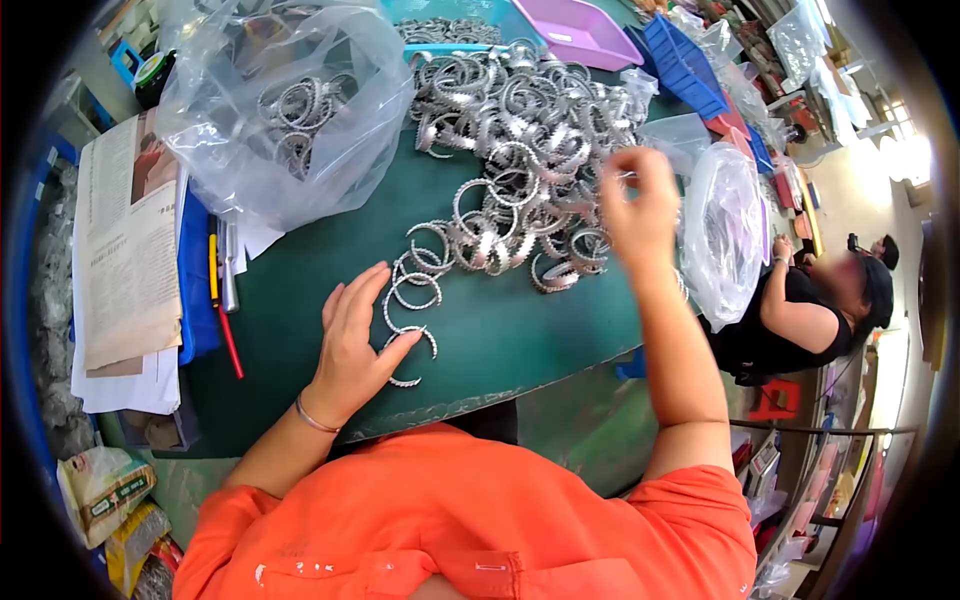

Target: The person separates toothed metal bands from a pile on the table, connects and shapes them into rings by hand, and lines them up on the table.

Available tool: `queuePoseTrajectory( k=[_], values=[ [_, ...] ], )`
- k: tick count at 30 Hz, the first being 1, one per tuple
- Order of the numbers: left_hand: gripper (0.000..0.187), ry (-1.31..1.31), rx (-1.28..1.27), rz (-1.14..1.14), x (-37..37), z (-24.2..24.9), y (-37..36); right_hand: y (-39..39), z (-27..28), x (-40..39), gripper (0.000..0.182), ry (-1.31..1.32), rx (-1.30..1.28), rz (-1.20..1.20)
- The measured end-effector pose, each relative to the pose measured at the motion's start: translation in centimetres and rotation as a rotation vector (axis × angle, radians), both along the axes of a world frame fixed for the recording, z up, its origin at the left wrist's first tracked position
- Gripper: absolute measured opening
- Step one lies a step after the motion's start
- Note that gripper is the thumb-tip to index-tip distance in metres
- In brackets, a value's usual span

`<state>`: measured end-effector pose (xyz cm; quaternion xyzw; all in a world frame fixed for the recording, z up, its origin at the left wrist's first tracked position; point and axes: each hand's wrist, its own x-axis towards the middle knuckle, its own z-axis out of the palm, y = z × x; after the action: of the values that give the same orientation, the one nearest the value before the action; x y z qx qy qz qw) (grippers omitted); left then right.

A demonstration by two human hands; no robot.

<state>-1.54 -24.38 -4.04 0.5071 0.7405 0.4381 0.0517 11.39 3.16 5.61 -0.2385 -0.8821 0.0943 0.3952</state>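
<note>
My left hand [350, 345] rests on the green table, thumb and fingers apart. Beside its fingertips lies a loose chain of silver open bangles [405, 290], and the thumb reaches one of them. Over the right side of a large heap of silver bangles [540, 130] is my right hand [640, 205], raised, with its fingers curled together. It is slightly blurred, and what it pinches, if anything, cannot be made out.
A clear plastic bag [290, 110] with bangles stands at the back left. A teal tray [450, 30] and a purple tray [580, 30] sit behind the heap. Newspaper [130, 240] and a red pen [230, 340] lie left. Another person [800, 310] sits at the right.
</note>
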Motion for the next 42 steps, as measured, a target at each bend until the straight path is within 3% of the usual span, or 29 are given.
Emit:
queuePoseTrajectory(
  k=[2,3,5,7,8,9,12,15,18,20,21,24,30,35,42],
  values=[
    [0.066,-0.004,0.036,0.013,0.0,-0.1,0.0,5.5,-2.5,3.0,0.020,-0.130,-0.169,-0.247],
    [0.064,-0.011,0.089,0.017,0.0,-0.1,0.1,9.2,-5.0,5.2,0.036,-0.319,-0.206,-0.266],
    [0.060,-0.004,0.123,0.018,0.0,0.0,0.2,9.1,-6.7,6.5,0.055,-0.464,-0.606,-0.363],
    [0.056,-0.015,0.140,0.045,0.1,-0.2,0.2,8.3,-8.3,7.3,0.071,-0.138,-1.001,-0.195],
    [0.054,-0.015,0.150,0.056,0.2,-0.3,0.3,5.9,-6.5,7.1,0.075,-0.111,-1.022,-0.101],
    [0.053,-0.021,0.157,0.057,0.2,-0.4,0.4,6.3,-7.8,7.7,0.075,-0.079,-0.958,-0.094],
    [0.049,-0.028,0.161,0.059,0.5,-0.3,0.6,5.0,-8.7,8.1,0.072,-0.190,-0.557,-0.363],
    [0.049,-0.013,0.181,0.040,0.8,-0.2,0.6,3.0,-8.8,7.6,0.066,-0.187,-0.438,-0.502],
    [0.048,0.058,0.177,0.005,1.3,0.6,0.2,2.3,-8.3,7.1,0.073,-0.295,-0.357,-0.540],
    [0.046,0.082,0.185,-0.032,1.8,1.0,-0.1,3.5,-8.8,7.0,0.078,-0.358,-0.298,-0.453],
    [0.045,0.083,0.186,-0.042,2.1,1.2,-0.4,4.4,-8.8,6.8,0.084,-0.346,-0.462,-0.359],
    [0.042,0.080,0.185,-0.052,2.5,1.6,-1.2,6.4,-8.3,7.1,0.086,-0.404,-0.537,-0.209],
    [0.035,0.089,0.178,0.031,2.3,1.9,-2.8,6.9,-3.2,7.0,0.056,-0.488,-0.414,-0.243],
    [0.035,0.046,0.108,0.031,2.3,2.0,-3.5,4.6,2.8,5.1,0.041,-0.564,0.177,-0.352],
    [0.084,0.056,-0.236,-0.177,2.1,1.5,-2.6,0.6,7.3,1.2,0.033,-0.485,0.609,-0.184]
  ],
)
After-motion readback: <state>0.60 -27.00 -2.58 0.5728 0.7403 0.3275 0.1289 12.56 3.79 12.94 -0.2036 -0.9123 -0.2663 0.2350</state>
